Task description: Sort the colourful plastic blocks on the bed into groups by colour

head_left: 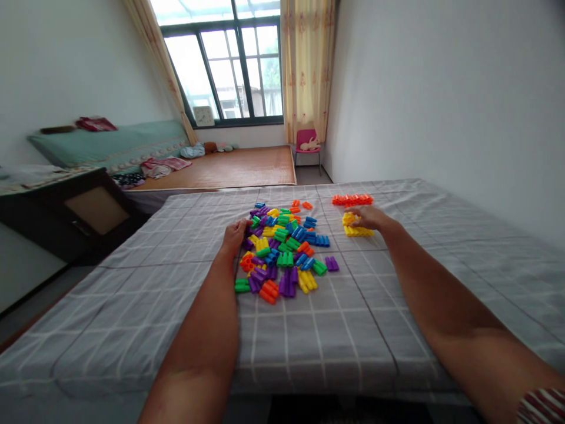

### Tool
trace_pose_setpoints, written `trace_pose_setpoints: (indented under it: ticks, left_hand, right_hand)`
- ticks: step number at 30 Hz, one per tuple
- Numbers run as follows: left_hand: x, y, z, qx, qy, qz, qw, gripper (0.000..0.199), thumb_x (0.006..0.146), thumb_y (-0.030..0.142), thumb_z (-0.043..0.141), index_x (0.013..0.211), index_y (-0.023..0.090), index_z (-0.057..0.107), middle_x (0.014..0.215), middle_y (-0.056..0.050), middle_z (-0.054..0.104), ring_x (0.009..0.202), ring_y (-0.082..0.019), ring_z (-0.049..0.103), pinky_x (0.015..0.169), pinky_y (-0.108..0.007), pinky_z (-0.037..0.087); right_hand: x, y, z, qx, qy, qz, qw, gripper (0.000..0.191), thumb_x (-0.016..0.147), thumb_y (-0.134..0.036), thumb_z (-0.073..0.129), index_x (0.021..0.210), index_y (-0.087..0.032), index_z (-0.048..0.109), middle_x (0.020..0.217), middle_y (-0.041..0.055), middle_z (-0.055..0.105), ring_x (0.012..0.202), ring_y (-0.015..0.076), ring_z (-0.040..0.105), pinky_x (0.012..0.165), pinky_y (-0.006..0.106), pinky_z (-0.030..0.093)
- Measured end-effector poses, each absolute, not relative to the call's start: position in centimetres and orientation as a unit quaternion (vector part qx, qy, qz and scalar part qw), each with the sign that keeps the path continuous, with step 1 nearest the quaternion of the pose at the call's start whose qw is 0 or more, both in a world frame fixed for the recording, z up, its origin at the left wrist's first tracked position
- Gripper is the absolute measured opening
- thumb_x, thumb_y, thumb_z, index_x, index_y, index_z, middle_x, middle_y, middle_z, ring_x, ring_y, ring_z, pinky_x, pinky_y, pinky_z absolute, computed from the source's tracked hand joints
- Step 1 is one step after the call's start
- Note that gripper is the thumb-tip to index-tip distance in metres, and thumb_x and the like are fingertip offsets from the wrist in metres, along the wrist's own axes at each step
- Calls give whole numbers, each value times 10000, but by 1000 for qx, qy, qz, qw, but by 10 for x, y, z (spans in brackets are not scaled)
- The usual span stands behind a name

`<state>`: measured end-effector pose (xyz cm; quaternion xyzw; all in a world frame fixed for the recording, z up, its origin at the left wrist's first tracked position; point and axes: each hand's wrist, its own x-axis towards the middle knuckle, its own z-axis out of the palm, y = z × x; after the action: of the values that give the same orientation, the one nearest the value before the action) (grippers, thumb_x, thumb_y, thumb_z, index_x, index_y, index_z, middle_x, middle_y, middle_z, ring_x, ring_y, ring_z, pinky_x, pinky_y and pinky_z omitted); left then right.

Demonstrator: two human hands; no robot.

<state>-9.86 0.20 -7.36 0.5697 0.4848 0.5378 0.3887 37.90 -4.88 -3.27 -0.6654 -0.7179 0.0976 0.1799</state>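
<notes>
A loose pile of plastic pieces in purple, green, blue, yellow and orange [285,259] lies on the grey checked cloth. At the pile's left edge is my left hand [235,233], its fingers bent against the pieces; whether it holds one is too small to tell. My right hand [365,217] reaches over a group of yellow pieces [358,231] to the right of the pile, with its fingertips on the upper yellow part. Just behind that hand lies a row of joined orange-red pieces [352,200].
The cloth-covered surface [176,294] stretches to both sides. Beyond it are a low wooden bed platform [247,168] and a pink chair [308,141] with a soft toy. A dark cabinet [79,218] stands at the left, and a white wall runs along the right.
</notes>
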Motion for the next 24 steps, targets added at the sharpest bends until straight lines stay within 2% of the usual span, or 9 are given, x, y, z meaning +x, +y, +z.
trace_pose_setpoints:
  ticks: [2, 5, 15, 24]
  left_hand:
    - [-97, 0, -72, 569, 488, 539, 384, 568, 663, 672, 638, 834, 142, 751, 806, -78, 731, 776, -205, 646, 748, -327, 507]
    - [-96, -1, -71, 564, 490, 542, 385, 552, 662, 661, 641, 826, 145, 752, 814, -80, 733, 790, -209, 646, 753, -331, 509]
    - [-97, 1, -73, 564, 477, 546, 396, 520, 674, 631, 646, 830, 147, 750, 834, -84, 738, 807, -209, 658, 763, -329, 513]
    - [-96, -1, -69, 565, 482, 540, 395, 539, 654, 648, 661, 821, 143, 750, 839, -86, 737, 829, -221, 652, 778, -334, 505]
  right_hand:
    - [378, -48, -32, -675, -720, 84, 140, 562, 644, -262, 805, 1193, -270, 682, 1061, 79, 732, 954, 303, 674, 844, 406, 519]
    - [374, -47, -31, -670, -730, 77, 111, 504, 701, -243, 757, 1199, -241, 682, 1088, 96, 724, 954, 295, 672, 822, 387, 521]
    - [375, -50, -24, -676, -715, 53, 168, 461, 712, -233, 716, 1170, -196, 683, 1101, 87, 718, 899, 256, 675, 805, 347, 524]
    - [363, -52, -26, -688, -712, 40, 133, 428, 700, -233, 732, 1121, -167, 701, 1077, 114, 714, 849, 229, 669, 739, 298, 517]
